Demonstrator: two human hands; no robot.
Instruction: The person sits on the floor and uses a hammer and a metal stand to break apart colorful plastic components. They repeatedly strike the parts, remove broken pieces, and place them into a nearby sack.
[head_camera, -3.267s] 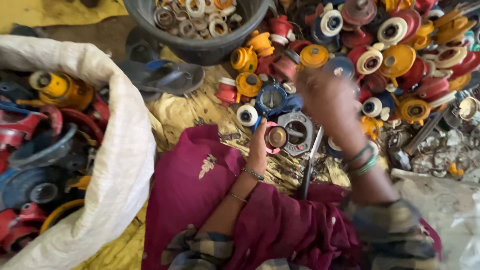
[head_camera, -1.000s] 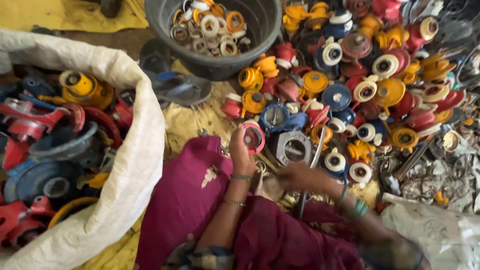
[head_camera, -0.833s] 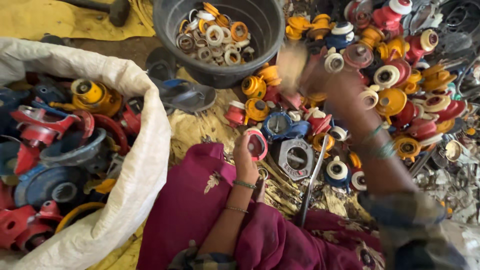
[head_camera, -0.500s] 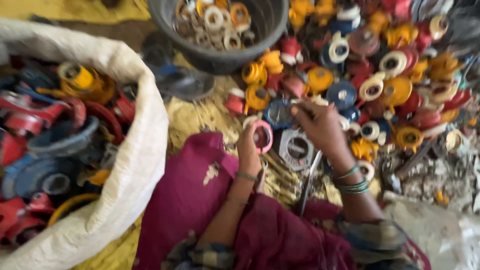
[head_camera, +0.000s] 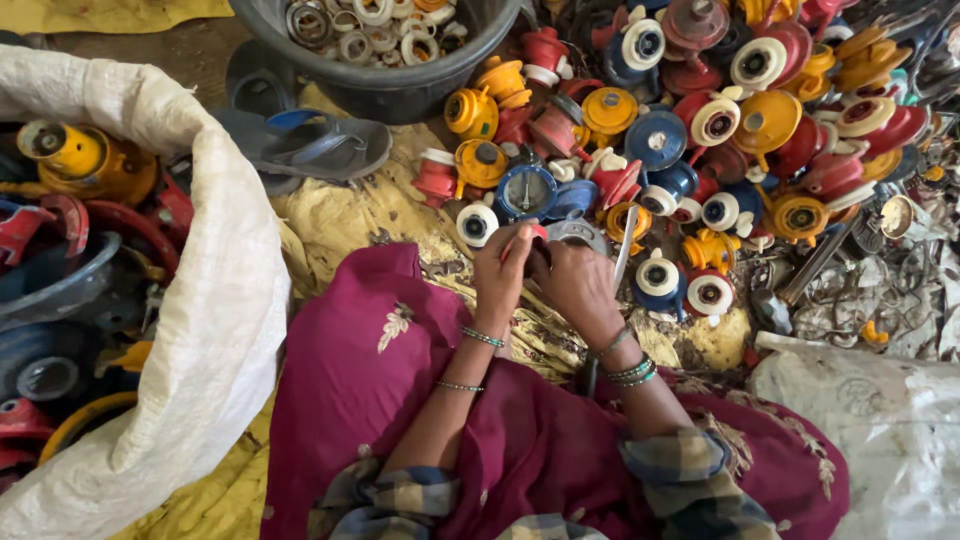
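Note:
My left hand grips a small red round part over my lap, just in front of a heap of similar parts. My right hand meets it from the right, its fingers curled onto the same part. Most of the part is hidden by my fingers. A grey metal plate with a round hole lies just beyond my fingertips. A thin metal rod slants by my right hand and passes under that wrist. Whether the hand touches it, I cannot tell. My lap is covered in maroon cloth.
A black tub of white and orange rings stands at the top. A heap of red, yellow and blue round parts spreads to the right. An open white sack of larger parts fills the left. A blue sandal lies between. Metal scrap lies far right.
My right hand reached out over the heap, then came back and closed onto the red part beside my left hand. My left hand kept the part throughout.

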